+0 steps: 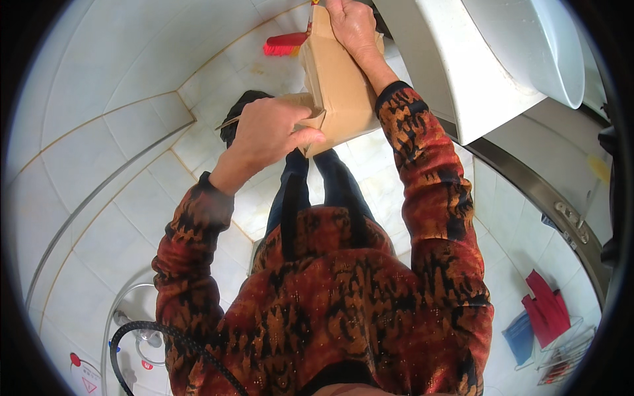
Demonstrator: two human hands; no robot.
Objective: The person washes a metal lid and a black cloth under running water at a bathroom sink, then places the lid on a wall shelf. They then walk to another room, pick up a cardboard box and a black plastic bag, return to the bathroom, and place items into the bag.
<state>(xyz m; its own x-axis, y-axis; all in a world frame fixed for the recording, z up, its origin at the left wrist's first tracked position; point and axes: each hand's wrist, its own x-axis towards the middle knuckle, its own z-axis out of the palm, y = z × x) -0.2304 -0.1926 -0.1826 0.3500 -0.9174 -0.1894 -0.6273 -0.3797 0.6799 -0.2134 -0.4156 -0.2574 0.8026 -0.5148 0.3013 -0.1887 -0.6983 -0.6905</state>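
Note:
A brown cardboard box (347, 89) hangs tilted in front of me, above the tiled floor. My left hand (271, 132) is closed on the box's near left edge, thumb along the outside and fingertips tucked behind a flap. Up at the far end, my right hand (353, 26) grips the box's upper edge, its fingers partly cut off by the picture's top. Just beyond my left hand is a crumpled black thing (243, 105) that looks like a plastic bag, partly covered by the hand. The inside of the box is mostly hidden.
A red-bristled broom head (284, 45) rests on the floor beyond the box. To the right stand a white fixture (485, 86) and a pale blue basin (551, 53). A metal rail (528, 181) curves below them. Red cloth (547, 310) hangs at lower right, shower fittings (148, 336) at lower left.

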